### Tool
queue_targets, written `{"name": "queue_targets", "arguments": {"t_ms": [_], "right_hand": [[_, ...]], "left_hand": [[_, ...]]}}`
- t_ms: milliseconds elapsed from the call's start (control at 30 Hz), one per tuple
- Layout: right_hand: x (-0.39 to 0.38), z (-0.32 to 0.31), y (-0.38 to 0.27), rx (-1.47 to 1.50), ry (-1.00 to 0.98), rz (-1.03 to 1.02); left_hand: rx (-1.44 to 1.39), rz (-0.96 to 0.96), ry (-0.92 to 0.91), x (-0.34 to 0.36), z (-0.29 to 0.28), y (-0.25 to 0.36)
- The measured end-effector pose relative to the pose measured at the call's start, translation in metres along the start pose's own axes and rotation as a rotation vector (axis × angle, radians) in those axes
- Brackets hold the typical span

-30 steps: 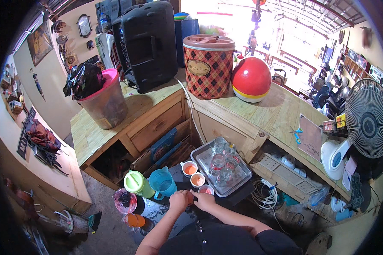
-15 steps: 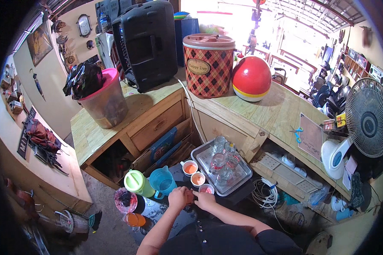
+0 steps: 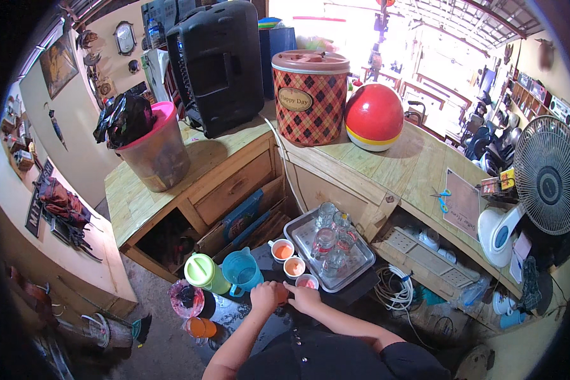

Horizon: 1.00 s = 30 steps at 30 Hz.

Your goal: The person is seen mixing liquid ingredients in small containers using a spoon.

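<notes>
Close to my body, my left hand (image 3: 263, 297) is closed round a small reddish-orange thing (image 3: 282, 293), mostly covered by the fingers, so its kind is unclear. Meeting it from the right is my right hand (image 3: 306, 299), fingers bent; whatever they pinch is hidden. Just beyond the hands, a white cup (image 3: 308, 281) with pinkish contents stands by the right fingers. Two more white cups, a middle one (image 3: 294, 267) and a farther one (image 3: 280, 250), hold orange contents. A blue translucent pitcher (image 3: 241, 270) stands beyond my left hand, beside a light-green lidded jug (image 3: 206, 273).
A metal tray (image 3: 363, 258) of several clear glasses lies right of the cups. At the left are a dark-red plastic bag (image 3: 187, 299) and an orange-filled container (image 3: 201, 328). Wooden counters (image 3: 418, 171) wrap round behind; a coiled white cable (image 3: 394, 288) hangs at the right.
My hands stay nearly in place, with a slight shift of the fingers round the reddish-orange thing. The cups, pitcher and tray have not moved.
</notes>
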State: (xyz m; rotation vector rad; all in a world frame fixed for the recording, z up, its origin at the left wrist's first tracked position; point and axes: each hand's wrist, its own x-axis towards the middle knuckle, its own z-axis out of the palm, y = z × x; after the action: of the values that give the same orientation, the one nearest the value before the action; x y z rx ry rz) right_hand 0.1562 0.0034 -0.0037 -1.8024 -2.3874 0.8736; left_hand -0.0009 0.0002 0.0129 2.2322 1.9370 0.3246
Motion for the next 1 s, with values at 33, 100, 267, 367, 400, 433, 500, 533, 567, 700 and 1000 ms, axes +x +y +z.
{"name": "queue_targets", "arguments": {"t_ms": [33,100,267,367,400,433,500,533,567,700,1000], "right_hand": [[-0.001,-0.003,-0.002,-0.002,-0.008,0.013],[0.001,0.001,0.000,-0.007,-0.002,0.004],[0.011,0.017,0.011,-0.013,-0.070,0.016],[0.006,0.010,0.006,0.004,-0.040,0.010],[0.006,0.009,0.005,0.001,-0.043,0.003],[0.006,0.009,0.003,-0.001,-0.046,-0.005],[0.008,0.012,0.007,-0.011,-0.043,0.001],[0.009,0.014,0.008,-0.021,-0.041,0.005],[0.008,0.010,0.007,-0.020,-0.041,0.008],[-0.002,-0.009,-0.005,-0.025,-0.036,0.015],[-0.002,-0.007,-0.003,-0.022,-0.031,0.006]], "left_hand": [[-0.017,-0.010,-0.066,-0.001,-0.002,0.003],[-0.079,0.008,-0.039,-0.003,0.000,0.003],[-0.103,0.042,0.060,0.005,0.004,-0.003],[0.114,-0.011,-0.051,0.003,0.000,-0.001],[0.054,-0.018,-0.048,0.000,0.008,-0.005],[-0.005,-0.024,-0.045,-0.003,0.016,-0.010],[-0.089,0.010,-0.028,0.000,0.015,-0.011],[-0.173,0.042,-0.011,0.001,0.015,-0.011],[-0.174,0.044,-0.014,0.003,0.011,-0.009],[0.056,0.024,-0.033,0.002,0.000,0.000],[-0.010,0.022,-0.004,0.004,-0.003,-0.002]]}}
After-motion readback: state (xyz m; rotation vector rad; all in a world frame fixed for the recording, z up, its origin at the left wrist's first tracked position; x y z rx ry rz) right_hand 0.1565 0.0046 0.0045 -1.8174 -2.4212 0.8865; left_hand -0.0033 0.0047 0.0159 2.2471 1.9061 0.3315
